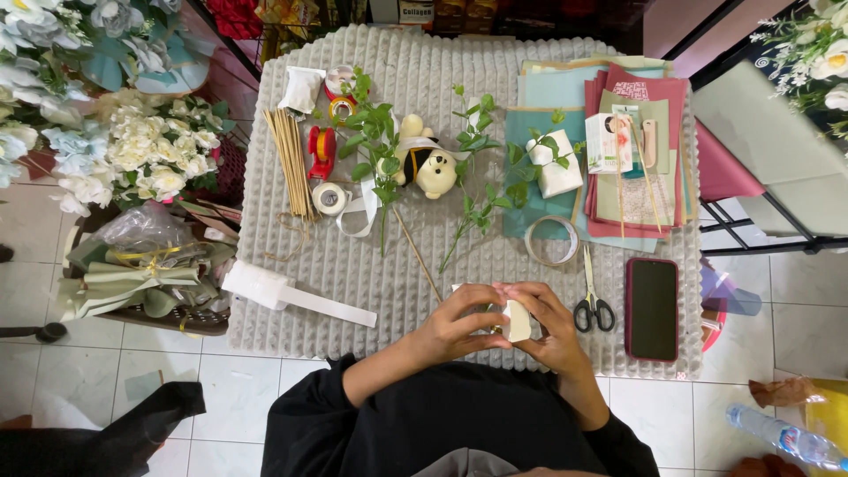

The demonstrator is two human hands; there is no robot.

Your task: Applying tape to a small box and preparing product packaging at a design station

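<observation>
Both hands meet at the near edge of the surface [291,265], wrists bent inward — left hand [459,324] and right hand [549,325] each with a closed grip on a small white block [518,320], probably foam. Squeezed unevenly, it could slip off onto the floor.

A florist's or gift-wrapping workshop: white flower bouquets [132,150] beside the padded bench [424,71], stacked wrapping papers [636,190], ribbon and tape rolls [331,198], green stems [375,132], scissors [592,305].
</observation>
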